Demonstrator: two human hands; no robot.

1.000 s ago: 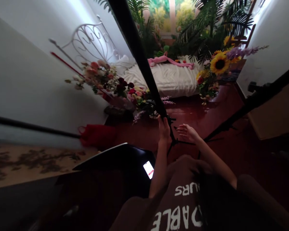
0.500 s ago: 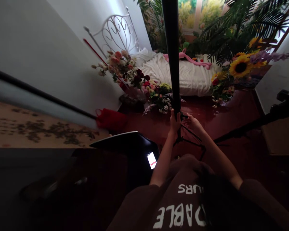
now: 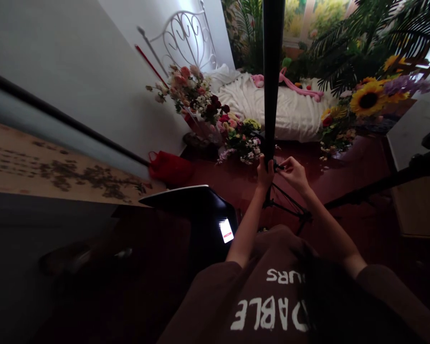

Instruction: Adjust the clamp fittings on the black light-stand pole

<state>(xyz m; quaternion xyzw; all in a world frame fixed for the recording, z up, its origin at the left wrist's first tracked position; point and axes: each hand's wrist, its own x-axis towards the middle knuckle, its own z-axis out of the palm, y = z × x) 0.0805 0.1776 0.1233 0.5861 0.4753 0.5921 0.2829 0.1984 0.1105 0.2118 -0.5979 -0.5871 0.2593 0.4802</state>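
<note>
A tall black tripod-style stand (image 3: 272,86) rises upright in front of me, its thin legs (image 3: 288,205) spread near the floor. My left hand (image 3: 265,174) is wrapped round the stand's column, low down. On the right side of the column a small dark knob (image 3: 277,166) sticks out. My right hand (image 3: 294,174) is closed on this knob with thumb and fingers pinched together. The exact shape of the knob is hard to make out in the dim light.
A lit phone (image 3: 226,231) lies on a dark surface at my left, beside a red bag (image 3: 172,167). Another black stand (image 3: 380,184) slants in from the right. Flowers (image 3: 189,86) and a bed with a white cover (image 3: 297,114) are beyond.
The view has shifted slightly, so the scene sits further right. My right hand has come closer round the knob, its fingers more bent. The left hand keeps its grip on the column.
</note>
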